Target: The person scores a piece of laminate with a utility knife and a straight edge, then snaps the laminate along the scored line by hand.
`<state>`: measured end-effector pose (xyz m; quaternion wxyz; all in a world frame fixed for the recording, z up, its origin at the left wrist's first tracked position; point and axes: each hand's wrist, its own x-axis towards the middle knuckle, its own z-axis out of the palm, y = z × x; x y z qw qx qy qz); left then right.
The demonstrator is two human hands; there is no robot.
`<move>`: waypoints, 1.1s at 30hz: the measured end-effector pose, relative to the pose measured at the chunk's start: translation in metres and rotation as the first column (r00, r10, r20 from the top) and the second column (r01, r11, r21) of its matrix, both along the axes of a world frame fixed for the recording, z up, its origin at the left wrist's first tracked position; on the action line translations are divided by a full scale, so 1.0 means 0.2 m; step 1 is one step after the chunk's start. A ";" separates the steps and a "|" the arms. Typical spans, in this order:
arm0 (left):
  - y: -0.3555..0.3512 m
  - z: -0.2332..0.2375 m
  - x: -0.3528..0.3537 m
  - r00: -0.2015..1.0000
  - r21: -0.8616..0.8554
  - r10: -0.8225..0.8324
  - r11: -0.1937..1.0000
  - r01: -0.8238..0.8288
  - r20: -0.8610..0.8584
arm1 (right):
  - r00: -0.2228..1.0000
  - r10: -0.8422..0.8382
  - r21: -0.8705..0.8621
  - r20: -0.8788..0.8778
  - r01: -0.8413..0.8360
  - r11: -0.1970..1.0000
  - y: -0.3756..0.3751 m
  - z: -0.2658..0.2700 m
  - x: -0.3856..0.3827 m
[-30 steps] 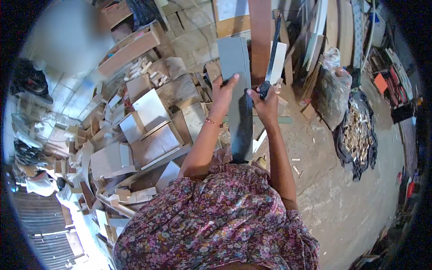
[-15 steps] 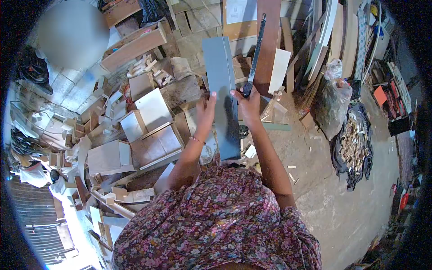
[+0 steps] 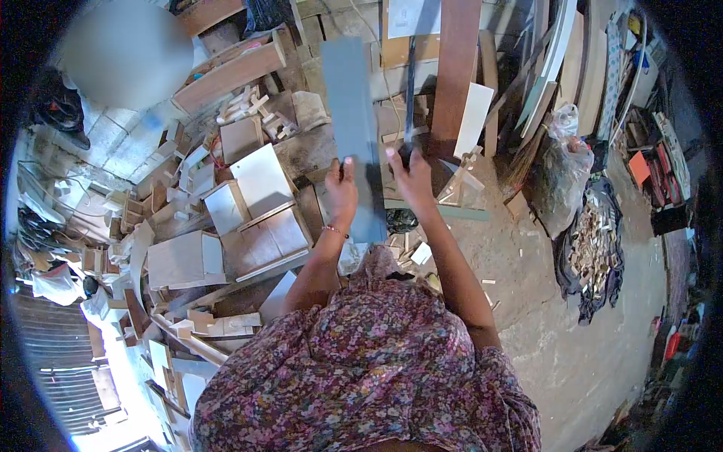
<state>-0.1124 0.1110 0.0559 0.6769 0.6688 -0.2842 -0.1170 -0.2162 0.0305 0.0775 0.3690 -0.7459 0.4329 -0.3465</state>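
Note:
My left hand [image 3: 341, 192] grips the left edge of a long grey board [image 3: 350, 98], its thumb lying on the face. The board points away from me, its near end just ahead of my floral shirt [image 3: 361, 354]. To the right of the board, my right hand [image 3: 414, 181] is closed around the black handle of a long, narrow dark blade [image 3: 410, 94]. The blade points away from me, roughly alongside the board. My right thumb sticks up, a small gap from the board's right edge.
Wooden boxes and offcuts [image 3: 260, 181] crowd the left side. A brown plank [image 3: 456, 83] and a white panel [image 3: 473, 120] stand ahead. On the right lie a clear plastic bag [image 3: 565, 173] and a dark sack with wood scraps [image 3: 593, 245]. A blurred person [image 3: 124, 56] is at upper left.
The board has shifted left and away from me, and my right thumb has come off its edge. The blade has swung from a rightward slant to nearly straight ahead.

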 end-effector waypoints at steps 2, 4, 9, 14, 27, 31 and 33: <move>-0.03 -0.03 0.08 0.996 0.041 0.086 0.996 -0.084 -0.030 | 0.991 0.037 -0.129 0.128 -0.020 0.991 0.03 -0.09 0.01; -0.07 -0.14 0.19 0.978 0.007 0.178 0.984 -0.180 0.110 | 0.970 0.080 0.294 0.228 -0.147 0.944 0.09 -0.10 0.00; -0.10 -0.26 0.34 0.915 0.132 0.287 0.933 -0.334 0.285 | 0.983 0.183 -0.091 0.010 -0.181 0.979 0.16 -0.12 -0.01; -0.16 -0.30 0.39 0.873 0.188 0.333 0.890 -0.416 0.355 | 0.967 0.188 -0.091 -0.172 -0.206 0.974 0.20 -0.12 0.00; -0.19 -0.26 0.35 0.828 0.253 0.419 0.813 -0.524 0.372 | 0.925 0.158 -0.270 -0.347 -0.260 0.927 0.24 -0.24 0.06; -0.18 -0.25 0.35 0.817 0.278 0.411 0.796 -0.538 0.405 | 0.912 0.151 -0.210 -0.382 -0.244 0.947 0.27 -0.21 0.07; -0.19 -0.28 0.37 0.814 0.263 0.415 0.800 -0.539 0.407 | 0.884 0.110 -0.206 -0.454 -0.224 0.953 0.30 -0.18 0.06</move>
